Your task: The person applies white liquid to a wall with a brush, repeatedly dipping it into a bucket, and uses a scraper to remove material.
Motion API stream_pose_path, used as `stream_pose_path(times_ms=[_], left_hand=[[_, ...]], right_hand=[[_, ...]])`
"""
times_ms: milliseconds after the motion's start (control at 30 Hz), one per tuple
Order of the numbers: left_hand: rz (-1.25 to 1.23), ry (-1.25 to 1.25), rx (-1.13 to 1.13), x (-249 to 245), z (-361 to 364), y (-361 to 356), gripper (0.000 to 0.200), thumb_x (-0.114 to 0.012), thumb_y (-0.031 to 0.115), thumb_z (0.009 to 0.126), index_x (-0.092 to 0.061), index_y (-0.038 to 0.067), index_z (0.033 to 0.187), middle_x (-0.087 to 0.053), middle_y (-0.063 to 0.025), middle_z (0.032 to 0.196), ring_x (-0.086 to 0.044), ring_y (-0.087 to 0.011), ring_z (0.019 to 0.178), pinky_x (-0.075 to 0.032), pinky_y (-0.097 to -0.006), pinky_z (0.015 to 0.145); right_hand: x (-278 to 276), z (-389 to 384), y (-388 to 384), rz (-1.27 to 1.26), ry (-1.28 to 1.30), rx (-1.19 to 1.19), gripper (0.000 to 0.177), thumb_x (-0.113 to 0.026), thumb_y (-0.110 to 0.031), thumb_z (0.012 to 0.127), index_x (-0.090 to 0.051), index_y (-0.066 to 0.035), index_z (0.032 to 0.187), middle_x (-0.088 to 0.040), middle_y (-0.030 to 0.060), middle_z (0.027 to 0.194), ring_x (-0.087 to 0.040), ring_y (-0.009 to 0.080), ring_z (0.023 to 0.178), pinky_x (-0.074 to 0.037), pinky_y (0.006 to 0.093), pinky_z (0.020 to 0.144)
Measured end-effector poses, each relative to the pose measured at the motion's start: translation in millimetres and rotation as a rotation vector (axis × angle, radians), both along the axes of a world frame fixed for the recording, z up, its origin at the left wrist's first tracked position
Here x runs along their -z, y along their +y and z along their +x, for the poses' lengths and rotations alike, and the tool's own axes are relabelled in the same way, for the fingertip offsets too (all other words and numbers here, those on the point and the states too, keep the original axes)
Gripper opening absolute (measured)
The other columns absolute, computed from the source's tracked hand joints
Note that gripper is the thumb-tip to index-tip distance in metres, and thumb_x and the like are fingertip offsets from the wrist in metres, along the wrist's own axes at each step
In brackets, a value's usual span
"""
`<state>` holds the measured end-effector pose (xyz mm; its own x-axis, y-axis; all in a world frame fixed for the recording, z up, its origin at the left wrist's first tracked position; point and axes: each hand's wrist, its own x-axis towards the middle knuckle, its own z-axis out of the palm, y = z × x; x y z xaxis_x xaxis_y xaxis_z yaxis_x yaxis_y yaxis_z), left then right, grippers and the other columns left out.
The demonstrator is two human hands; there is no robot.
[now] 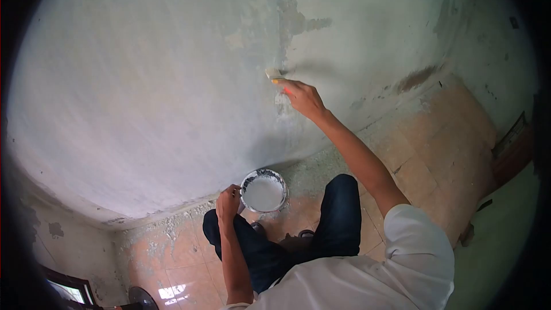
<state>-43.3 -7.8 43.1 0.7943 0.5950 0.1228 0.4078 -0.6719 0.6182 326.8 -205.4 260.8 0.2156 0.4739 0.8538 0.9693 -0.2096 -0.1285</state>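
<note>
My right hand (304,99) is raised to the wall and closed around a paintbrush (274,74) with an orange and yellow handle. The pale bristles meet the wall surface beside a rough grey strip. Low in front of my knees, my left hand (228,201) grips the left side of a bucket (261,173). The bucket's inner wall is splattered dark and white. Whitish liquid paint (264,196) lies inside it. How the left fingers sit on the rim is partly hidden.
The wall (160,92) has whitish coating and bare grey patches (293,20). Peeled flakes (166,235) litter the tiled floor (189,272) along its base. A dark round object (142,297) is at lower left, and a brown wooden piece (512,158) at right.
</note>
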Motion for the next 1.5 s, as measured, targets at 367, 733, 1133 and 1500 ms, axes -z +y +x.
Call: stream_pose_path(times_ms=[367,733,1133,1500], left_hand=[[0.06,-0.02,0.011,1.0,-6.2,2.9,0.022,-0.063,0.019,0.105,-0.081,0.012,0.116,-0.083,-0.0136,0.092,-0.081,-0.0341,0.087,-0.061,-0.0453,0.078],[0.049,-0.013,0.025,6.1,-3.7,4.3,0.02,-0.063,0.017,0.105,-0.08,0.01,0.114,-0.083,-0.0135,0.091,-0.081,-0.0341,0.086,-0.061,-0.0453,0.079],[0.002,0.032,0.054,-2.1,7.6,1.6,0.021,-0.065,0.018,0.102,-0.082,0.014,0.114,-0.082,-0.015,0.097,-0.079,-0.0394,0.093,-0.061,-0.0498,0.079],[-0.03,0.053,0.018,-5.3,16.2,3.2,0.021,-0.064,0.018,0.103,-0.081,0.015,0.114,-0.083,-0.0122,0.096,-0.08,-0.0372,0.093,-0.061,-0.0484,0.08]], right_hand=[[-100.6,21.4,12.6,0.074,0.259,-0.064,0.011,-0.062,-0.014,0.112,-0.062,-0.003,0.111,-0.08,0.0147,0.094,-0.08,0.034,0.087,-0.062,0.0422,0.077],[137.0,-8.4,-27.5,0.732,1.494,-0.145,0.026,-0.073,-0.021,0.108,-0.067,0.003,0.112,-0.075,0.0135,0.107,-0.08,0.0239,0.093,-0.069,0.0339,0.084],[264.1,-126.6,-74.8,0.959,2.615,-0.703,0.034,-0.059,0.002,0.108,-0.056,0.011,0.141,-0.069,0.0208,0.122,-0.072,0.0207,0.094,-0.065,0.0279,0.08],[-65.3,-35.2,23.1,0.135,0.49,0.228,0.027,-0.056,-0.029,0.115,-0.057,-0.002,0.119,-0.068,0.0265,0.074,-0.069,0.0519,0.076,-0.052,0.0599,0.066]])
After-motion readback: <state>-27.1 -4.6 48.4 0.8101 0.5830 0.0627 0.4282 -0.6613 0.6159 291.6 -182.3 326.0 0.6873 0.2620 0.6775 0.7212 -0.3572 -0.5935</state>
